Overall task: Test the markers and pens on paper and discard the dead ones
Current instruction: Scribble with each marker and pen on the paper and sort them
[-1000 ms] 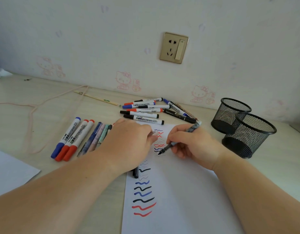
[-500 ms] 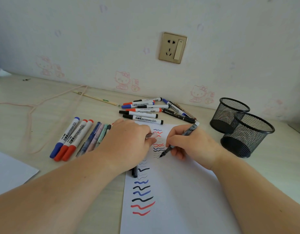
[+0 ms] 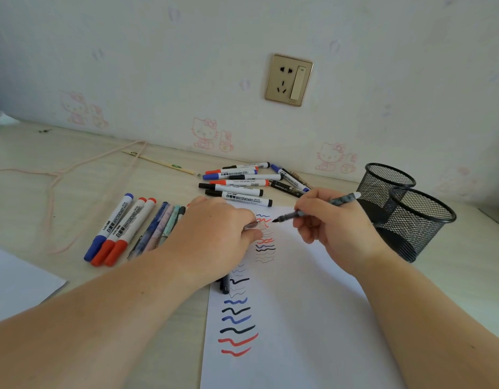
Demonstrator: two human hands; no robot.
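Observation:
My right hand [image 3: 335, 228] grips a dark patterned pen [image 3: 326, 204], its tip lifted just above the white test paper [image 3: 298, 318] and pointing left. My left hand [image 3: 214, 237] lies on the paper's left edge and pinches a clear pen cap [image 3: 252, 226] near that tip. Wavy red, blue and black test lines [image 3: 237, 324] run down the sheet. A black pen [image 3: 225, 284] pokes out under my left wrist. A row of whiteboard markers [image 3: 122, 228] and patterned pens [image 3: 161, 220] lies to the left. Another pile of markers [image 3: 242, 186] sits behind the paper.
Two black mesh pen cups [image 3: 416, 220] stand at the right, close to my right hand. A pink cord [image 3: 57, 175] and a thin stick [image 3: 161, 162] lie at the back left. Another white sheet [image 3: 15, 282] lies at the left edge. A wall socket [image 3: 289, 80] is behind.
My right hand lifted the pen off the paper and swung its tip up toward the cap in my left hand. The left hand stayed put.

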